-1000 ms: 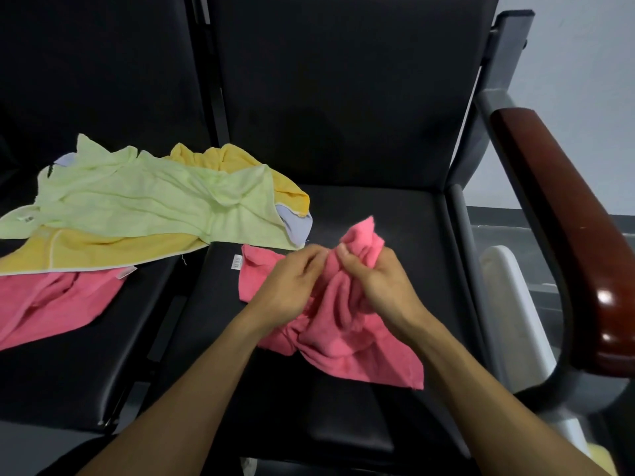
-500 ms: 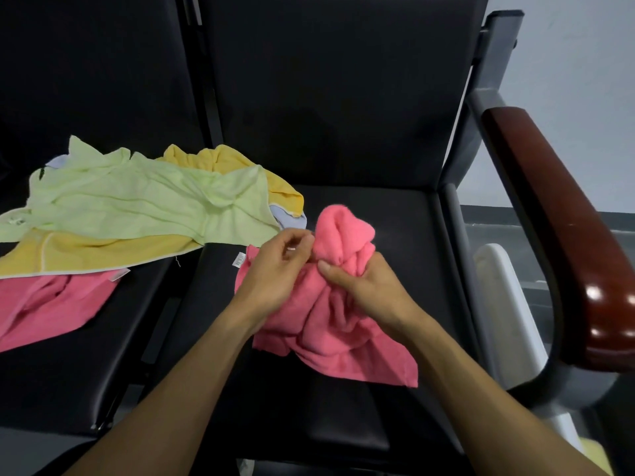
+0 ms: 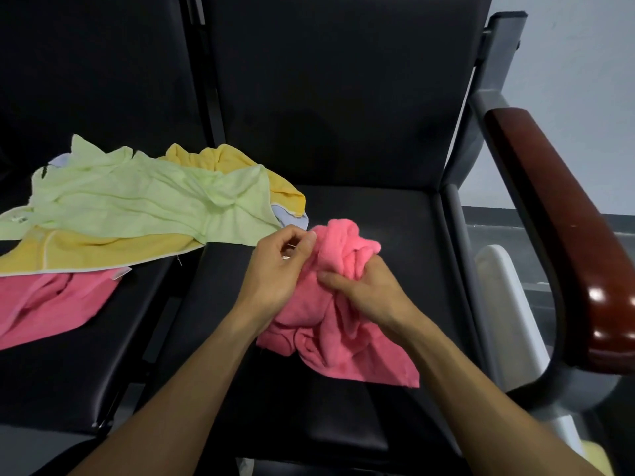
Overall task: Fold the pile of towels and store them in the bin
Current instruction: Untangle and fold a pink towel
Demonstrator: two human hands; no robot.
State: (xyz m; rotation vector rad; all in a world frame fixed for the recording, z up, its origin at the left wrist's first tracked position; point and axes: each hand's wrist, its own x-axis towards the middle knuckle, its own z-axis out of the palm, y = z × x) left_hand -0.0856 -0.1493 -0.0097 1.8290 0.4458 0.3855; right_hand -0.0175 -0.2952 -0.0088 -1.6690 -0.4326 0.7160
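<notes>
A crumpled pink towel (image 3: pixel 338 331) lies bunched on the black seat (image 3: pixel 395 214) in front of me. My left hand (image 3: pixel 278 273) pinches its upper left edge between thumb and fingers. My right hand (image 3: pixel 364 290) grips a bunched fold of the same towel near its top. To the left lies a loose pile: a light green towel (image 3: pixel 137 201) on top, a yellow towel (image 3: pixel 96 249) under it, a pale blue towel (image 3: pixel 288 218) peeking out, and another pink towel (image 3: pixel 51 304) at the front left. No bin is clearly identifiable.
Two black padded seats stand side by side, with a gap (image 3: pixel 165 304) between them. A dark red wooden armrest (image 3: pixel 567 235) on a grey metal frame runs along the right. A white object (image 3: pixel 505 297) stands beyond the seat's right edge.
The bunched top of the pink towel has rolled over to the right. My left hand has shifted up to its upper left edge. My right hand has slid lower on the bunch.
</notes>
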